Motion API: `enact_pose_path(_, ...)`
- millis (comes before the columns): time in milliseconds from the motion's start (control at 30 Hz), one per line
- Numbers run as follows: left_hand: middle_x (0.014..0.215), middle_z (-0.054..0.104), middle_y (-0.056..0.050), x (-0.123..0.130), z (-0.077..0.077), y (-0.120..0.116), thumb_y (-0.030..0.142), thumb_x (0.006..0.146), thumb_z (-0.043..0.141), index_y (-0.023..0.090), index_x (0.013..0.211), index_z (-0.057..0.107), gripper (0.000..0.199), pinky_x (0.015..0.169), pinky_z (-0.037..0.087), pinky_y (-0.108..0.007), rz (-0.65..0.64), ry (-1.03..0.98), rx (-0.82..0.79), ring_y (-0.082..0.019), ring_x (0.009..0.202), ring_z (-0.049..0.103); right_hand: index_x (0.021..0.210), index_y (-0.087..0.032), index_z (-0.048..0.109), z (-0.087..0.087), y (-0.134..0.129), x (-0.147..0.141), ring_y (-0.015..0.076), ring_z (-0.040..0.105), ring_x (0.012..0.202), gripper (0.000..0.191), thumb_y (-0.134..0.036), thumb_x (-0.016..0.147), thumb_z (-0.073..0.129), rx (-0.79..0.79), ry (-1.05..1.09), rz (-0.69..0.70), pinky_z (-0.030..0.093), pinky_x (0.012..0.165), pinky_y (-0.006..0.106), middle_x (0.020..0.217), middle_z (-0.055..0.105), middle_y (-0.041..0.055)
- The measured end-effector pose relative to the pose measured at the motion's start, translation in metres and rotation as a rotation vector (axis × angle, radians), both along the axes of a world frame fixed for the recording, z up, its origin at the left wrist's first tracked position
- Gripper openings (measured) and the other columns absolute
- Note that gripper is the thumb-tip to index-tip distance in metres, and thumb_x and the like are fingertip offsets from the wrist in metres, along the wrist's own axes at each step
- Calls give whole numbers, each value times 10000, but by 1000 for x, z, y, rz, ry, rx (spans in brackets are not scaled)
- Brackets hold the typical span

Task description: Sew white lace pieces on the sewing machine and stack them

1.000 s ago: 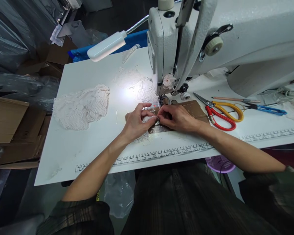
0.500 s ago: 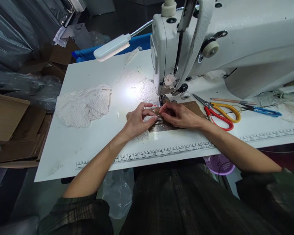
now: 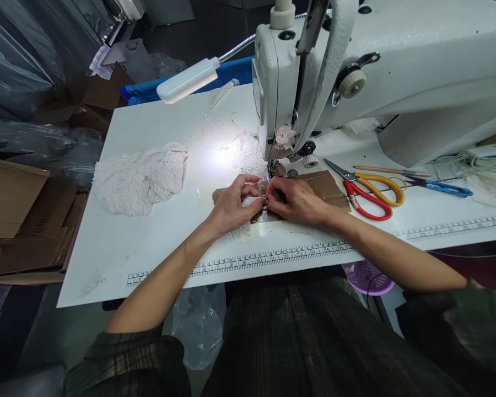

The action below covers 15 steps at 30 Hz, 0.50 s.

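Can't spot any brand on the machine (image 3: pixel 405 60) from here. Table (image 3: pixel 157 242) ruler (image 3: pixel 264 257) reads 10, 11. Right hand (image 3: pixel 301 199) just came back in, fingertips pinched (on what, can't tell), so both hands meet at one spot. Left hand (image 3: pixel 233 204) grips the lace (image 3: pixel 251 201) above the brown card (image 3: pixel 323 186).

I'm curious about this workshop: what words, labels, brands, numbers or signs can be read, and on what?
"8", "9", "10", "11", "12", "13", "14": ruler strip at the near edge of the table.
Ruler strip, remaining figures: too small or blurred.
Cardboard at left: faint marks, too blurred.
Sewing machine: no lettering I can make out.
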<state>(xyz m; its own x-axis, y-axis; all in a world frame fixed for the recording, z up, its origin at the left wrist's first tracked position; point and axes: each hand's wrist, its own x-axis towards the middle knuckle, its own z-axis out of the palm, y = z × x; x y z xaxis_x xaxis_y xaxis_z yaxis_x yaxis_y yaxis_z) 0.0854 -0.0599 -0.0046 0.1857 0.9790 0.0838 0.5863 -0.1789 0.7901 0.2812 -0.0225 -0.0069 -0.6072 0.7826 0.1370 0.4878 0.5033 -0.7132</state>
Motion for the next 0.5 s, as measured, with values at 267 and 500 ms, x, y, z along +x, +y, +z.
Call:
enact_pose_path(267, 886, 750, 23, 0, 2, -2, 268, 855, 657, 215, 1217, 545, 383, 570, 433, -240, -76, -4, -14, -61, 475, 447, 843, -230, 413, -5, -3, 3, 148, 437, 623, 131, -258, 881, 535, 30, -3, -35, 357, 617, 332, 731, 517, 5)
enact_pose_path(500, 939, 755, -63, -1, 17, -4, 316, 820, 717, 167, 1213, 550, 452, 726, 513, -288, -112, -239, -210, -153, 759, 684, 917, -249, 381, -9, -14, -10, 187, 556, 868, 142, -142, 865, 458, 221, 479, 182, 480, 771, 378, 917, 552, 37)
